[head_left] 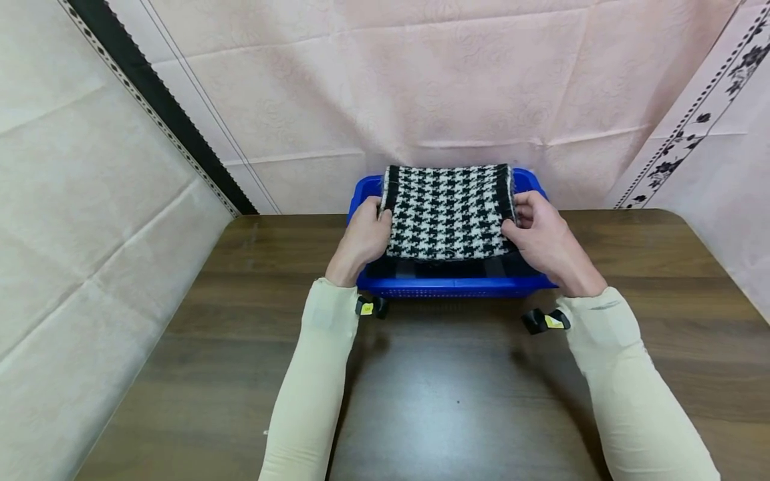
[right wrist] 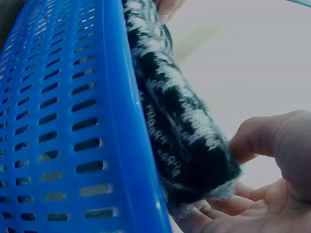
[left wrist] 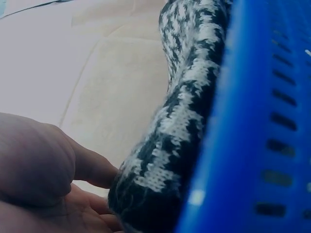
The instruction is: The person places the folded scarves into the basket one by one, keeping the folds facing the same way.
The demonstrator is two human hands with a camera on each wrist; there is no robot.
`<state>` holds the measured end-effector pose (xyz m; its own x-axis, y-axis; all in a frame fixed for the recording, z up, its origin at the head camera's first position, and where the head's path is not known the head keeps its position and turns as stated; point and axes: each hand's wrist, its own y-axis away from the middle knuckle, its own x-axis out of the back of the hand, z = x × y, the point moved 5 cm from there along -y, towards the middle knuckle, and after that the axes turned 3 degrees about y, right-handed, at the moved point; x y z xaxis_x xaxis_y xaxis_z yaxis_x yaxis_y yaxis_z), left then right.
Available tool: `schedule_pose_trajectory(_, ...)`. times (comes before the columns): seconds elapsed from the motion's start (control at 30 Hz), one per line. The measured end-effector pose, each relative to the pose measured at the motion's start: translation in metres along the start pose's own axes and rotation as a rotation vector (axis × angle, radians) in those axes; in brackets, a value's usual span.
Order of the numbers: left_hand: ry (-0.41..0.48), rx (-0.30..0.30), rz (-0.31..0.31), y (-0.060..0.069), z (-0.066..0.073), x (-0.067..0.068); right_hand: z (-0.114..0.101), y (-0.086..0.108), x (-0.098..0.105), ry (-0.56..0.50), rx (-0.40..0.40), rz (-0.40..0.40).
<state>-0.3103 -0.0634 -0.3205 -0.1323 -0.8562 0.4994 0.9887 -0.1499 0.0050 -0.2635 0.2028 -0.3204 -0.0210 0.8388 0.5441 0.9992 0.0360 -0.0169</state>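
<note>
A folded black-and-white houndstooth knitted cloth (head_left: 448, 214) is held flat over a blue plastic basket (head_left: 445, 288). At its left edge, my left hand (head_left: 363, 232) pinches the fabric, thumb on top. My right hand (head_left: 546, 237) grips the opposite edge between thumb and fingers. In the left wrist view, the cloth's thick folded edge (left wrist: 160, 170) shows above the basket rim (left wrist: 214, 145), against the thumb. From the right wrist, the folded layers of cloth (right wrist: 194, 131) appear between thumb and fingers, beside the slotted basket wall (right wrist: 112, 121).
Dark fabric (head_left: 412, 269) lies inside the basket, below the knitted cloth. The basket sits at the back edge of a brown wooden table (head_left: 433, 387). Pale patterned cloth hangings (head_left: 385, 87) rise behind it and along the sides.
</note>
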Motion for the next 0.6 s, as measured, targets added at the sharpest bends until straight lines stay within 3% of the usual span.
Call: schedule_pose_trajectory(0.6, -0.093, 0.082, -0.032, -0.004, -0.008, -0.018, 0.019, -0.009, -0.003, 0.026, -0.074, -0.067)
